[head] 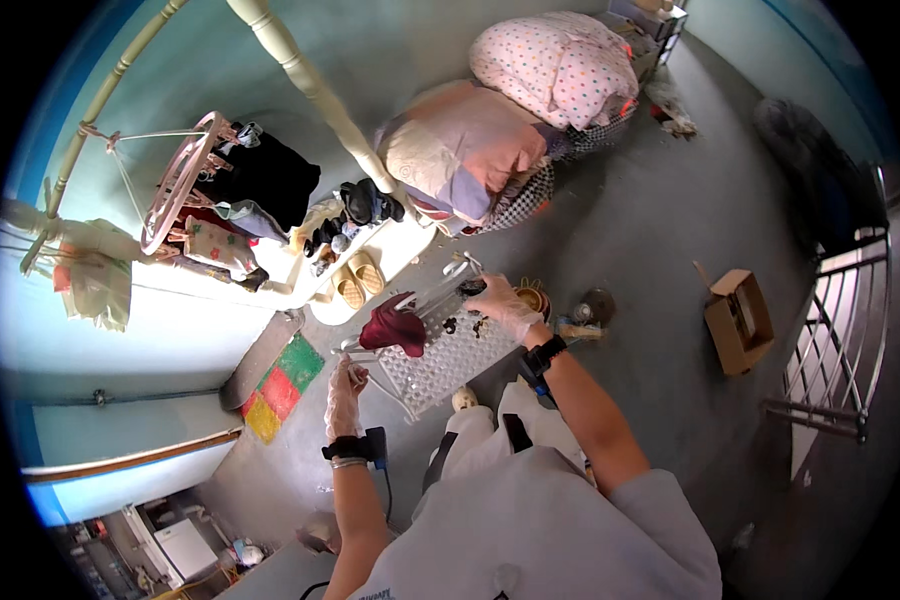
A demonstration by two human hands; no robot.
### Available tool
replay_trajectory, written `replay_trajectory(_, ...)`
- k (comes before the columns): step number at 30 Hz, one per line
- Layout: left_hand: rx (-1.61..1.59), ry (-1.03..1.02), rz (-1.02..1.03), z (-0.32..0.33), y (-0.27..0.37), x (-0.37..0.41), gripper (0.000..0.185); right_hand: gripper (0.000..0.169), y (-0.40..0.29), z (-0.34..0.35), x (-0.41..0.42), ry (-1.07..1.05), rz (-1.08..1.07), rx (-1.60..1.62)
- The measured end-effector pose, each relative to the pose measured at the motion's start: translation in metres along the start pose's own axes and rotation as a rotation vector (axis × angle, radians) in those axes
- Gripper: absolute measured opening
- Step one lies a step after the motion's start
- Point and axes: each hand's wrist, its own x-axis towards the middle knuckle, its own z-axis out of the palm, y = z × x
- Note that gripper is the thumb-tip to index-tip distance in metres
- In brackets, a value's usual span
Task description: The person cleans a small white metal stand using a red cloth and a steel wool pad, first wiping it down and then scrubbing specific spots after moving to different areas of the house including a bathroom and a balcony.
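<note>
Before me stands a small white rack or low stand with a perforated, bumpy surface [450,367]. A dark red cloth [394,326] hangs over its left end, and small dark bits [480,327] lie on the surface. My left hand [347,382], in a clear plastic glove, has its fingers curled by the white frame's left corner; whether it grips the frame is not clear. My right hand [501,301], also gloved, reaches over the far right side with its fingers closed on a small dark item [471,288]. Just right of it is a round brown container [531,298].
Yellow slippers [366,273] and dark socks rest on a bright ledge ahead. A pink hanger ring [184,180] with clothes hangs at left. Folded bedding [465,150] lies ahead. An open cardboard box [739,322] and a metal rack [840,322] are at right, a colored mat [281,386] at left.
</note>
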Motion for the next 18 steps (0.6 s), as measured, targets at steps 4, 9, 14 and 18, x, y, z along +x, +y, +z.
replay_trajectory(4,0.041,0.017,0.053,-0.02,-0.001,-0.008,0.032,0.064,-0.014,0.015,-0.028,-0.013,0.068,-0.006)
replay_trajectory(9,0.018,0.065,-0.001,-0.047,0.005,-0.022,0.026,0.056,-0.037,0.048,-0.07,0.017,0.009,0.145)
replay_trajectory(14,0.004,0.127,-0.031,-0.09,-0.003,-0.024,0.028,0.05,-0.051,0.08,-0.097,0.054,0.003,0.243)
replay_trajectory(18,0.025,0.136,0.038,-0.112,0.021,-0.018,0.03,0.048,-0.067,0.089,-0.117,0.12,-0.05,0.341)
